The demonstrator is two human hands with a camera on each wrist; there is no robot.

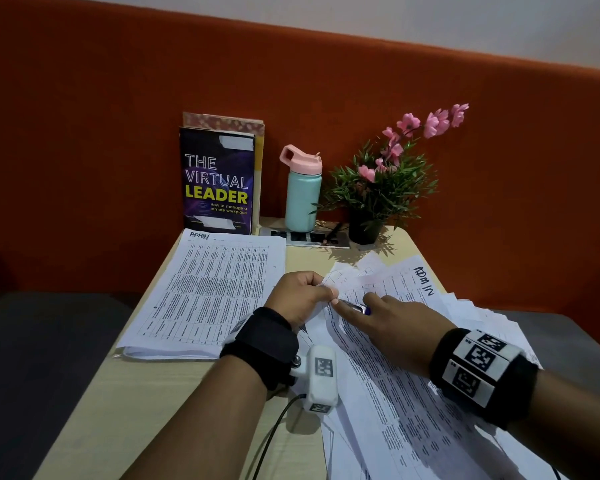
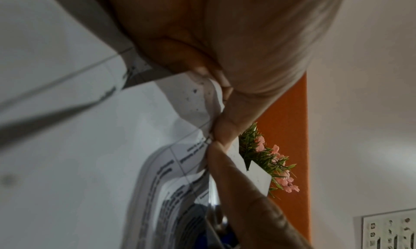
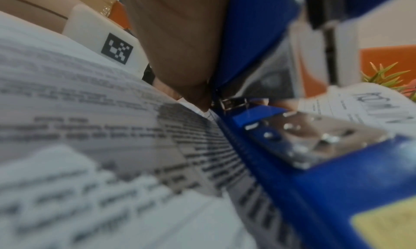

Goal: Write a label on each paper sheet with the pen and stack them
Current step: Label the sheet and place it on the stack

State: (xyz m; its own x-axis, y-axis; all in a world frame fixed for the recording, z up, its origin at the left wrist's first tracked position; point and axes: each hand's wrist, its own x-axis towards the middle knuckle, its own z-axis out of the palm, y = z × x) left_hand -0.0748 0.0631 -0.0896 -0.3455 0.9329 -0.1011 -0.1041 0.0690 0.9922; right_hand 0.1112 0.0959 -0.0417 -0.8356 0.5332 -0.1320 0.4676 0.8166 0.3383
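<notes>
Two hands meet over the loose sheets [image 1: 413, 386] on the right half of the counter [image 1: 174, 403]. The left hand [image 1: 300, 297] has its grip curled, pinching the corner of several sheets between thumb and fingertips; the left wrist view shows that corner [image 2: 211, 110] crumpled against the fingers, though how many sheets are caught cannot be told. The right hand [image 1: 395, 327] lies across the pile with its grip around a blue and metal tool [image 1: 355, 307], only a short tip of which shows past the fingers in the head view. The right wrist view shows it close up as a blue body [image 3: 281, 164] with a metal plate, like a stapler, blurred. No pen can be made out.

One sheet in the loose pile bears handwriting [image 1: 424, 280] near its far corner. A neat stack [image 1: 205, 292] lies on the left of the counter, labelled at its top edge. Behind stand a book [image 1: 217, 181], a bottle [image 1: 302, 188] and a potted plant [image 1: 378, 188].
</notes>
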